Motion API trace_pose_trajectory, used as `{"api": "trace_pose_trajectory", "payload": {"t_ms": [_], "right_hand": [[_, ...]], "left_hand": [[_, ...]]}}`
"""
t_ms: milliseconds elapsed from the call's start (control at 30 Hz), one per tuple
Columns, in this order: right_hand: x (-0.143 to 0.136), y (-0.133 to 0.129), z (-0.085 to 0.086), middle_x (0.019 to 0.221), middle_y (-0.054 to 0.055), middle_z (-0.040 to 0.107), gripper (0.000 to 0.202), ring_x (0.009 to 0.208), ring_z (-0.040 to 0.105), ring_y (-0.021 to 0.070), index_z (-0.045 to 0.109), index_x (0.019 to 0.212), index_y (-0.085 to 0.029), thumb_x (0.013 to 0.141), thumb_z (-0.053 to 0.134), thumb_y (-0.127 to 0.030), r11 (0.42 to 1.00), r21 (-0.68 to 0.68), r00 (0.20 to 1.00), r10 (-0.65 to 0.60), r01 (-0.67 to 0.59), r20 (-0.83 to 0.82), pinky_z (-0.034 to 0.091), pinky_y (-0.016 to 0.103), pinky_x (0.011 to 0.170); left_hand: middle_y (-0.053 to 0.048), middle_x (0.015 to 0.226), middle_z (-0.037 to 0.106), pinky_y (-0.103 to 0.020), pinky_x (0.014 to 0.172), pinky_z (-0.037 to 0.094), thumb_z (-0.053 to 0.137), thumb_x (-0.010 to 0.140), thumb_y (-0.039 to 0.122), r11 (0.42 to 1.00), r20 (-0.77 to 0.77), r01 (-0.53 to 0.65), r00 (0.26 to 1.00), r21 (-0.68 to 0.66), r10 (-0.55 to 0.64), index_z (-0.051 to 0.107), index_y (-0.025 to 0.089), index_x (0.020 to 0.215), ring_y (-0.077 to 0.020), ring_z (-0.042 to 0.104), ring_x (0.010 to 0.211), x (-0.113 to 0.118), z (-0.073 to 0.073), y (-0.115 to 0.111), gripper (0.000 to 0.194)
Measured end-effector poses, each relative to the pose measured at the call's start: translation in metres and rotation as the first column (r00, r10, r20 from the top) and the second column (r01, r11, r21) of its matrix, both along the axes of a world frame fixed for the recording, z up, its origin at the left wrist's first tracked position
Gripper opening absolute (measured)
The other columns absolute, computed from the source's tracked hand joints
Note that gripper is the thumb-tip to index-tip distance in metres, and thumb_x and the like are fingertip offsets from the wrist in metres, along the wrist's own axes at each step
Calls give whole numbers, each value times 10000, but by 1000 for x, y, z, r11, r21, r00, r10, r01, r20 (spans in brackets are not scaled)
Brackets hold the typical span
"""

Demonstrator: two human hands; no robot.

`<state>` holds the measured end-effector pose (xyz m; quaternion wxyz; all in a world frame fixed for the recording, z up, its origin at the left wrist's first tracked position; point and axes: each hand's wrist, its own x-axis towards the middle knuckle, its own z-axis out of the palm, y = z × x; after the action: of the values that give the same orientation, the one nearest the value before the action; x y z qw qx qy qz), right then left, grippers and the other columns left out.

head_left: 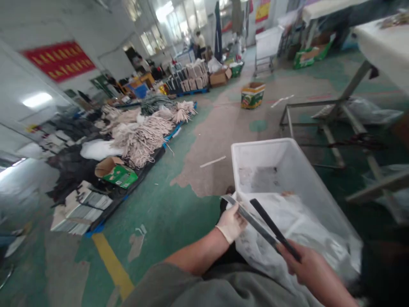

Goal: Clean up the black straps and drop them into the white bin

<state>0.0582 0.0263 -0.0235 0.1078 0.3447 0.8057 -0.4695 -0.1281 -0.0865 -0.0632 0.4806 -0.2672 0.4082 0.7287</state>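
My left hand (230, 225), in a pale glove, is closed on the far end of a long, flat grey strip (258, 226). My right hand (303, 261) is bare and closed around the near end of a black strip (271, 224). The grey strip's near end also runs into the right hand's fingers. Whether the two strips are joined there is hidden. Under both hands lies crumpled white plastic sheeting (277, 256), spilling over the edge of a large white bin (262, 144).
At right stands a metal table frame (351, 91). Bundled beige cords (143, 136) and dark material cover a low pallet at left, with a green carton (119, 175). Another carton (252, 96) sits on the floor ahead. People (200, 42) are in the background.
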Motion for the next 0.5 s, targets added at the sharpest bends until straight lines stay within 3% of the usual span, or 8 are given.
{"api": "trace_pose_trajectory", "payload": {"t_ms": [100, 200, 333, 500], "right_hand": [[-13, 1, -12, 502, 31, 631, 460, 417, 599, 200, 621, 776, -216, 792, 388, -613, 999, 54, 1000, -2, 3, -26, 419, 285, 437], [-29, -1, -12, 492, 32, 626, 442, 429, 605, 214, 593, 711, -238, 770, 387, -624, 997, 81, 995, -1, 9, -98, 437, 307, 470], [-33, -1, -20, 493, 36, 617, 459, 431, 595, 227, 575, 646, -259, 759, 388, -663, 999, 18, 987, -45, 49, -157, 462, 332, 485], [-11, 5, -34, 457, 64, 580, 557, 450, 594, 245, 607, 605, -246, 811, 339, -689, 983, -109, 968, -168, 150, -186, 497, 350, 502]], "left_hand": [[-71, 816, 670, -248, 620, 451, 722, 833, 290, 999, -30, -16, 999, 37, 18, 663, 117, 840, -138, 625, 668, 18, -12, 15, 184], [-66, 747, 645, -242, 586, 427, 801, 735, 227, 995, -2, 46, 999, 91, -46, 662, 102, 791, -127, 586, 603, 44, -18, 23, 195], [-101, 773, 640, -245, 590, 450, 782, 749, 281, 985, 68, 113, 990, 130, -123, 680, 85, 760, -132, 590, 615, 62, -27, 21, 220], [-151, 912, 660, -276, 587, 461, 795, 742, 326, 941, -187, 272, 954, 203, -235, 739, 119, 826, -175, 642, 740, 73, -23, 13, 230]]}}
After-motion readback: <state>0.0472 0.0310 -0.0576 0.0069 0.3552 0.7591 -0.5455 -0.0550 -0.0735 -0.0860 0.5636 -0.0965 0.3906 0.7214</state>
